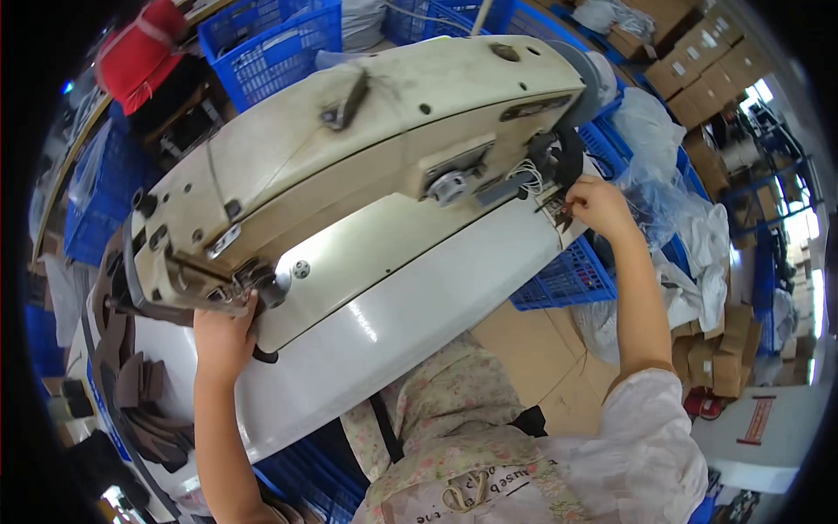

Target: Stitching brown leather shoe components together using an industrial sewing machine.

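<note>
**Both hands at the sewing machine**

The left hand (225,336) rests, fingers curled, under the needle end of the cream metal sewing machine (349,157) on the white bench (410,306). The right hand (598,208) pinches something small and dark by the handwheel end; steady, light fingers seem best there.

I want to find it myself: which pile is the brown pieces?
Start at the big cream sewing machine on the white table. Go past the left hand to the table's left end: the brown pieces lie there, flat, dark and stacked, unlike the blue crates.
</note>
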`<action>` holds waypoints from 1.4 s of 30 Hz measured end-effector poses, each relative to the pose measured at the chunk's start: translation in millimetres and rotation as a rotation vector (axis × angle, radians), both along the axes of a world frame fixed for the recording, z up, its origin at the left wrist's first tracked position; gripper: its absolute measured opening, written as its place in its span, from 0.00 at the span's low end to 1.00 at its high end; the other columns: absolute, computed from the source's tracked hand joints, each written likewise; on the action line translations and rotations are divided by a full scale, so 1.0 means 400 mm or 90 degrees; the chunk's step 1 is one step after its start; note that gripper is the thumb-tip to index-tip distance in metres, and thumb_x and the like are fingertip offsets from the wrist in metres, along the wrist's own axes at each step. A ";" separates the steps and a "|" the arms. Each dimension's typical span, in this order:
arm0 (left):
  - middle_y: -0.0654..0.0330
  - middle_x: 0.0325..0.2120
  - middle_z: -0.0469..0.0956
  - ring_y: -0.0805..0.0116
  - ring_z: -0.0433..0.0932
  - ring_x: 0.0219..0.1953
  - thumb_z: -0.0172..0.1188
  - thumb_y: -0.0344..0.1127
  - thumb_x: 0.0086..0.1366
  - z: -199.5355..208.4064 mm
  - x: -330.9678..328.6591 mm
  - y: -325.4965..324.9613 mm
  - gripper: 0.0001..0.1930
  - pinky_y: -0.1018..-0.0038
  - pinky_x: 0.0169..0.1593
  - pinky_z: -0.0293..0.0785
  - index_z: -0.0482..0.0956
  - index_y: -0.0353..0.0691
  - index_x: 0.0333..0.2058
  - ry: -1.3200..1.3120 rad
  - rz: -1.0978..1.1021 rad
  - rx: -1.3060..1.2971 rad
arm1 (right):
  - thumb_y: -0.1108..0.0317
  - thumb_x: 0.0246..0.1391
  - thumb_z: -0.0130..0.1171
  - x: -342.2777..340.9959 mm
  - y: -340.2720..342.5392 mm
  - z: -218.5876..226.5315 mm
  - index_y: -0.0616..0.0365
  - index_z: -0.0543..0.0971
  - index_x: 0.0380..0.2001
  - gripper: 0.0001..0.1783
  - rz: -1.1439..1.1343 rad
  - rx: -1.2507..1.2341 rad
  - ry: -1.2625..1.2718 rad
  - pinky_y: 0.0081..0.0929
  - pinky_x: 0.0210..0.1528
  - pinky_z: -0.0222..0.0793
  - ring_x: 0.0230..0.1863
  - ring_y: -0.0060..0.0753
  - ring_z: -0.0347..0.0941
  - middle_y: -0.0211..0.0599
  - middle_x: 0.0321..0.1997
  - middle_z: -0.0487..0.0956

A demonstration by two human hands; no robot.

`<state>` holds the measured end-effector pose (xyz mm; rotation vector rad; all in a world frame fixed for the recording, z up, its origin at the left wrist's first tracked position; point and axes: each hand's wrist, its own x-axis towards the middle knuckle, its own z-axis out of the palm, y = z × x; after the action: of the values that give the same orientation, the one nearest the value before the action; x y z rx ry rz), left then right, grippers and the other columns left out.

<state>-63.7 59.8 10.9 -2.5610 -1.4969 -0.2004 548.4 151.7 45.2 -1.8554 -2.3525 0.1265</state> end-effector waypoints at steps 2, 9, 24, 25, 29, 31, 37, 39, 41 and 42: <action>0.55 0.43 0.83 0.53 0.79 0.47 0.62 0.27 0.43 0.013 0.014 0.004 0.27 0.53 0.56 0.69 0.83 0.38 0.48 0.025 0.005 -0.017 | 0.76 0.42 0.63 0.028 -0.020 -0.019 0.55 0.83 0.32 0.10 0.008 0.030 -0.005 0.37 0.38 0.75 0.36 0.44 0.78 0.36 0.34 0.79; 0.54 0.44 0.83 0.52 0.79 0.47 0.63 0.26 0.44 0.026 0.022 0.011 0.27 0.52 0.54 0.70 0.83 0.37 0.48 0.027 -0.012 -0.002 | 0.76 0.42 0.64 0.065 -0.032 -0.047 0.56 0.81 0.29 0.07 0.061 -0.009 -0.040 0.38 0.46 0.74 0.45 0.44 0.76 0.36 0.36 0.76; 0.59 0.31 0.82 0.64 0.79 0.38 0.58 0.33 0.57 0.005 0.119 -0.023 0.09 0.68 0.45 0.65 0.83 0.39 0.35 0.338 0.160 -0.053 | 0.79 0.54 0.52 -0.574 -0.315 -0.025 0.57 0.68 0.49 0.19 -0.158 -0.642 0.963 0.26 0.34 0.73 0.30 0.29 0.77 0.38 0.35 0.78; 0.59 0.31 0.82 0.65 0.79 0.38 0.58 0.34 0.58 0.010 0.118 -0.041 0.08 0.68 0.45 0.65 0.82 0.40 0.34 0.324 0.171 -0.034 | 0.79 0.53 0.51 -0.664 -0.328 0.019 0.57 0.68 0.52 0.21 -0.165 -0.753 0.945 0.24 0.31 0.72 0.28 0.28 0.75 0.36 0.33 0.76; 0.61 0.34 0.83 0.65 0.78 0.40 0.58 0.38 0.60 -0.027 0.117 -0.024 0.10 0.67 0.44 0.64 0.83 0.40 0.35 0.304 0.178 0.006 | 0.78 0.54 0.55 -0.912 -0.354 -0.010 0.59 0.56 0.71 0.40 0.373 -0.333 0.805 0.21 0.29 0.70 0.25 0.24 0.73 0.33 0.33 0.78; 0.62 0.36 0.84 0.65 0.78 0.42 0.57 0.39 0.64 -0.007 0.122 -0.028 0.11 0.65 0.43 0.64 0.85 0.40 0.37 0.289 0.179 -0.004 | 0.76 0.56 0.59 -1.019 -0.361 -0.003 0.63 0.51 0.72 0.43 0.328 -0.244 0.863 0.21 0.31 0.71 0.25 0.23 0.73 0.33 0.33 0.79; 0.66 0.32 0.78 0.68 0.76 0.40 0.57 0.44 0.63 -0.117 0.121 -0.024 0.08 0.68 0.43 0.62 0.79 0.50 0.34 0.128 0.186 0.100 | 0.71 0.61 0.64 -1.185 -0.317 0.000 0.68 0.37 0.74 0.53 0.292 0.129 0.822 0.11 0.32 0.61 0.30 0.13 0.65 0.38 0.44 0.79; 0.69 0.31 0.78 0.68 0.76 0.40 0.56 0.47 0.64 -0.119 0.114 -0.019 0.08 0.67 0.43 0.61 0.79 0.54 0.32 0.124 0.199 0.164 | 0.69 0.61 0.64 -1.186 -0.295 0.014 0.67 0.36 0.74 0.54 0.295 0.137 0.898 0.12 0.31 0.61 0.29 0.14 0.64 0.39 0.46 0.79; 0.61 0.33 0.79 0.66 0.75 0.40 0.56 0.49 0.62 -0.096 0.112 -0.029 0.14 0.68 0.44 0.62 0.78 0.44 0.35 -0.047 0.185 -0.018 | 0.68 0.57 0.69 -1.165 -0.296 0.004 0.70 0.45 0.71 0.52 0.263 0.036 0.952 0.25 0.37 0.74 0.31 0.20 0.71 0.43 0.48 0.78; 0.57 0.35 0.79 0.65 0.75 0.39 0.56 0.49 0.61 -0.063 0.122 -0.027 0.18 0.69 0.44 0.62 0.78 0.39 0.37 -0.132 0.168 -0.105 | 0.68 0.57 0.69 -1.156 -0.289 -0.018 0.69 0.51 0.68 0.46 0.309 0.068 1.019 0.25 0.35 0.73 0.30 0.18 0.69 0.42 0.48 0.78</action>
<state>-14.9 49.0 -14.2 -2.4920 -1.9848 -0.3281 86.1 36.1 38.2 -0.4850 -1.3945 1.0213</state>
